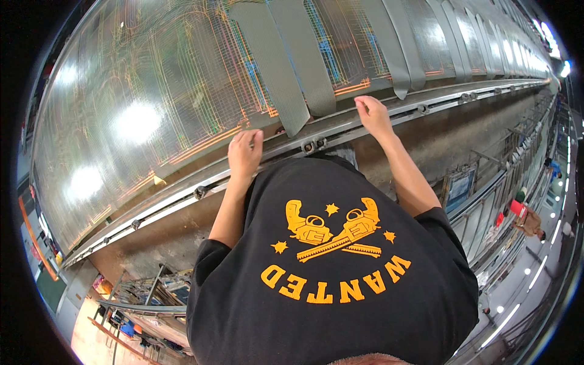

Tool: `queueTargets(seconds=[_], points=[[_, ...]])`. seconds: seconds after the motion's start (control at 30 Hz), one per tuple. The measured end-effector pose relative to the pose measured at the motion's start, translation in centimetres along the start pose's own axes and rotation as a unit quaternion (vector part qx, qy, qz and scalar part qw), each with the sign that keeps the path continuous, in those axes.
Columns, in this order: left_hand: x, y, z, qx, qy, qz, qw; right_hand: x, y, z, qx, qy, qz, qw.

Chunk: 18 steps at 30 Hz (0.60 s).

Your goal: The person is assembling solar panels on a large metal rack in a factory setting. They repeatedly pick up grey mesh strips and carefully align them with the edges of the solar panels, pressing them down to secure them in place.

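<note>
Both hands hover at the near edge of a long glossy tabletop (176, 91) covered in fine coloured lines. Curled in, the fingers of my left hand (244, 153) are beside the pointed end of a grey fabric-like piece (274, 70), with a gap between. A second grey piece (313, 58) lies just right of that one, its rounded end at the table edge. My right hand (373, 117) has its fingers pressed together, between this piece and another grey piece (389, 52) further right. Anything small inside either hand is hidden from view.
A metal rail (359, 129) with small clamp-like fittings (313, 145) runs along the near table edge. More grey pieces (447, 33) lie in a row toward the far right. Metal racks (486, 198) stand behind me, and a person (530, 224) is at the far right.
</note>
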State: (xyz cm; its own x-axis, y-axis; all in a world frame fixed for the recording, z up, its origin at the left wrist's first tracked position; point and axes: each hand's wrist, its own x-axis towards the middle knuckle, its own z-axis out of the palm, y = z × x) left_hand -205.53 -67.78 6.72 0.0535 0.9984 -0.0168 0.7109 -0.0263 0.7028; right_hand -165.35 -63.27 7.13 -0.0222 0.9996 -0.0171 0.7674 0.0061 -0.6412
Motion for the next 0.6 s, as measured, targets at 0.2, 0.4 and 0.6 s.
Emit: queueTargets(seconds=[0.2,0.4,0.6], points=[[-3.6,-2.9,-1.2,0.073,0.003,0.002,0.997,-0.2,2.8,-0.1,-0.064,-0.028,-0.12,0.99],[-3.9,-3.3,-0.1,0.141,0.047,-0.018,0.989,1.4,2.4,2.3,-0.157,-0.104,-0.061,0.98],[-2.6,0.1,0.2,0.028,0.033,0.05,0.998,1.5,2.2,3.0,-0.12,-0.022,-0.229,0.966]])
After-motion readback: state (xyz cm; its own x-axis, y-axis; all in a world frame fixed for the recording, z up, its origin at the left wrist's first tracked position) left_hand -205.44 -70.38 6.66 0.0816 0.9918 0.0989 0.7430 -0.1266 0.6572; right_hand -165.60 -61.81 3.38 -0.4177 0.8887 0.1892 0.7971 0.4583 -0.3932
